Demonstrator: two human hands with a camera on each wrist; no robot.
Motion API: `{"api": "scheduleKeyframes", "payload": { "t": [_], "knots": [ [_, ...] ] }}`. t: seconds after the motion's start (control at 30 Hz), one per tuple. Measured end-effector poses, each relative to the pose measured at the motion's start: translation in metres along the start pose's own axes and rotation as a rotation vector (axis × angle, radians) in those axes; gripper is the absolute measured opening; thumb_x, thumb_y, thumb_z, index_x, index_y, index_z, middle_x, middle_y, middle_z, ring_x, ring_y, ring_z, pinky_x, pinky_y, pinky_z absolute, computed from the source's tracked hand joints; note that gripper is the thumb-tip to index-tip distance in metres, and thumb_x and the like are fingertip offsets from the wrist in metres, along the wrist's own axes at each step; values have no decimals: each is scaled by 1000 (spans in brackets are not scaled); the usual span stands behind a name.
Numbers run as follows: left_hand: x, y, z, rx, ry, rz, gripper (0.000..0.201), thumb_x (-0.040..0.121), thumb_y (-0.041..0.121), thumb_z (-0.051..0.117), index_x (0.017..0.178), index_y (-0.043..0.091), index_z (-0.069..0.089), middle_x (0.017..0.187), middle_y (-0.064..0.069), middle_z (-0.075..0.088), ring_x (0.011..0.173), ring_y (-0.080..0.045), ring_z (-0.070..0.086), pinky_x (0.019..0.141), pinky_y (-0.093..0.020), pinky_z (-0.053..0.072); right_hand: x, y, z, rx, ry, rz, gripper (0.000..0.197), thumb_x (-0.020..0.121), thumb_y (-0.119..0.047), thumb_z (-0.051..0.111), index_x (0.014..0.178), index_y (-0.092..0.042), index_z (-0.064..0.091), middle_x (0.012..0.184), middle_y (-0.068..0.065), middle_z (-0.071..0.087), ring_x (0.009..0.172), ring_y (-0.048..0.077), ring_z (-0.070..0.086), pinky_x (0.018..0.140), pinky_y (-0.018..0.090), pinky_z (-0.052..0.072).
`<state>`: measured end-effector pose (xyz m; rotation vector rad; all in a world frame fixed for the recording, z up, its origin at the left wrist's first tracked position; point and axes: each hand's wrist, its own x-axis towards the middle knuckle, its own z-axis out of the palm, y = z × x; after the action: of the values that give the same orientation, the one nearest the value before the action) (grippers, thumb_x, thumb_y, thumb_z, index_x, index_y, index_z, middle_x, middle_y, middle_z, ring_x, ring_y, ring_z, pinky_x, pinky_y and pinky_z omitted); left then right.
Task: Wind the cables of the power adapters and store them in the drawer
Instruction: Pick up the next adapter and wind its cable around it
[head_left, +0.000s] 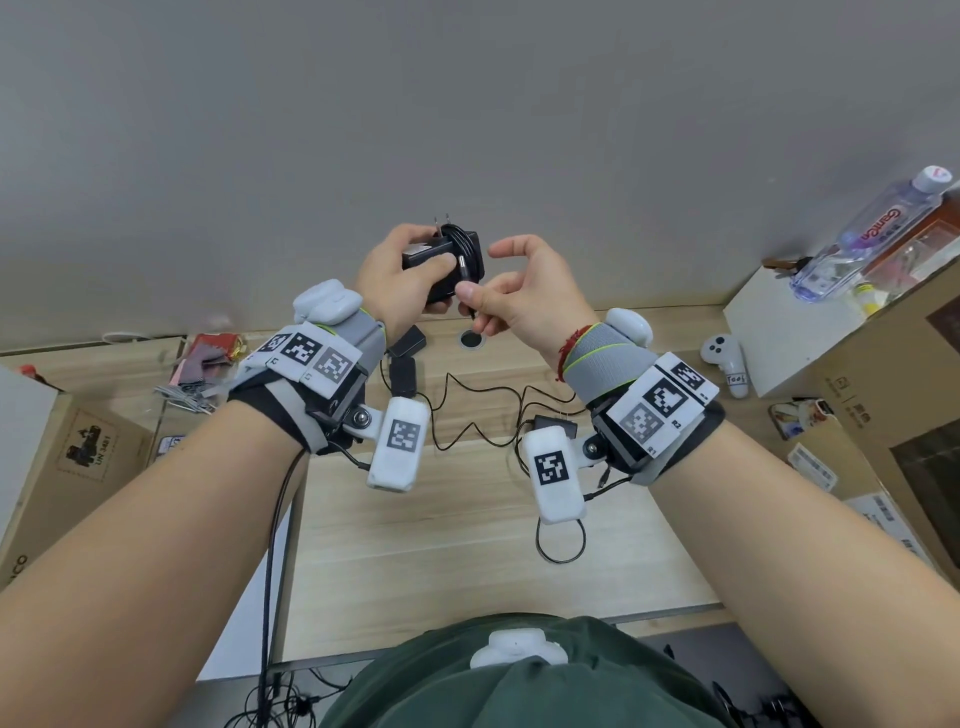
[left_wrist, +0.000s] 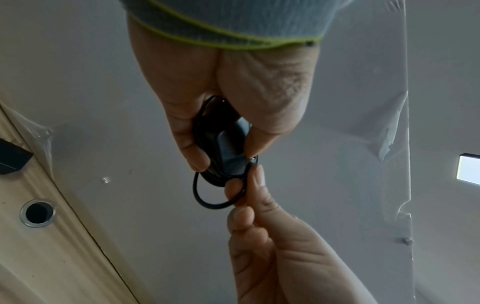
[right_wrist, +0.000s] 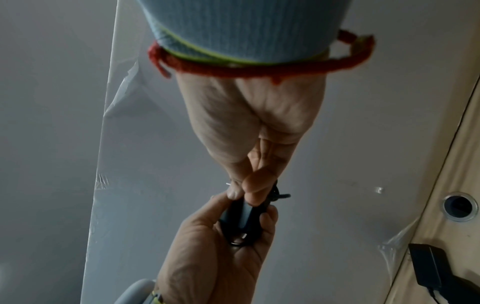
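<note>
A black power adapter (head_left: 445, 262) with its cable (head_left: 461, 249) wound round the body is raised in front of the grey wall, prongs pointing up. My left hand (head_left: 400, 280) grips the adapter (left_wrist: 228, 144) round its body. My right hand (head_left: 511, 291) pinches the cable's end near the barrel plug (head_left: 461, 268) between thumb and forefinger, right beside the adapter (right_wrist: 242, 218). A small loop of cable (left_wrist: 207, 195) hangs free below the left fingers. More black adapters (head_left: 406, 358) with loose, tangled cables (head_left: 483, 410) lie on the wooden desk (head_left: 467, 545) below.
A round grommet hole (head_left: 470, 339) sits at the desk's back edge. Cardboard boxes (head_left: 57, 467) stand left and right; a white box (head_left: 779, 332) at right carries a water bottle (head_left: 872, 234). A white controller (head_left: 724, 361) lies beside it. Another adapter (right_wrist: 428, 265) shows in the right wrist view.
</note>
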<state>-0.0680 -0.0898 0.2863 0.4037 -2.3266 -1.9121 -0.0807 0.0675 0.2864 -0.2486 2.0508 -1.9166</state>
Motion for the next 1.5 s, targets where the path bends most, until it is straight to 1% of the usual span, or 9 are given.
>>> {"api": "scheduleKeyframes", "payload": {
  "t": [0.17, 0.43, 0.63, 0.9, 1.07, 1.2, 1.27, 1.37, 1.5],
  "knots": [
    [-2, 3, 6, 3, -21, 21, 30, 93, 10, 60, 123, 16, 54, 104, -8, 61, 72, -21, 65, 60, -27, 58, 7, 1, -2, 27, 52, 51, 39, 85, -7, 75, 109, -6, 44, 65, 9, 71, 50, 20, 63, 53, 28, 53],
    [-6, -2, 11, -2, -113, 7, 38, 89, 17, 65, 120, 17, 44, 111, -18, 62, 72, -32, 69, 74, -42, 59, 15, 4, -7, -20, 191, 52, 21, 83, -10, 77, 82, -8, 56, 65, 13, 68, 47, 20, 62, 48, 26, 50],
    [-6, -6, 11, -11, -163, -23, 34, 94, 11, 62, 120, 13, 41, 111, -22, 64, 70, -29, 72, 74, -44, 58, 18, 8, -14, -310, 306, -78, 21, 74, -31, 83, 70, -25, 63, 62, -8, 61, 57, 16, 61, 67, 38, 59],
    [-6, -4, 17, 22, -142, -56, 33, 87, 11, 66, 116, 12, 49, 97, -15, 64, 71, -30, 69, 67, -42, 60, 11, 9, -12, -487, 293, -272, 30, 74, -19, 70, 101, -18, 56, 66, -2, 62, 58, 7, 53, 65, 15, 40],
    [-7, 1, 19, 17, -89, -93, 19, 89, 9, 58, 107, 9, 54, 86, -13, 61, 49, -25, 62, 43, -26, 50, 12, 10, -14, -510, 240, -313, 19, 80, -25, 72, 97, -22, 64, 61, -6, 56, 54, 4, 50, 60, 9, 37],
    [-5, 4, 13, -80, -36, -175, 18, 70, 24, 55, 82, 11, 55, 65, -12, 61, 38, -26, 55, 36, -22, 37, 13, 14, -18, -404, 153, -347, 14, 84, -31, 72, 97, -27, 70, 84, 0, 64, 64, 19, 62, 69, 37, 58],
    [-3, 4, 8, -130, -35, -212, 18, 73, 27, 56, 79, 10, 57, 65, -14, 59, 36, -25, 51, 37, -21, 34, 12, 15, -22, -398, 114, -375, 13, 86, -25, 71, 97, -32, 69, 98, 1, 61, 70, 16, 64, 72, 39, 58],
    [0, -1, 3, -86, -80, -210, 41, 86, 50, 62, 89, 10, 66, 73, -13, 63, 45, -24, 53, 41, -23, 40, 12, 15, -25, -350, 56, -371, 16, 85, -15, 74, 91, -29, 67, 105, -2, 58, 76, 0, 63, 76, 30, 56],
    [-2, -5, 2, -16, -116, -159, 93, 57, 81, 63, 102, 0, 66, 68, -8, 66, 48, -24, 54, 49, -27, 43, 14, 15, -23, -331, 12, -324, 20, 85, -17, 72, 83, -33, 61, 100, 4, 70, 86, 15, 69, 85, 38, 56]
  ]
}}
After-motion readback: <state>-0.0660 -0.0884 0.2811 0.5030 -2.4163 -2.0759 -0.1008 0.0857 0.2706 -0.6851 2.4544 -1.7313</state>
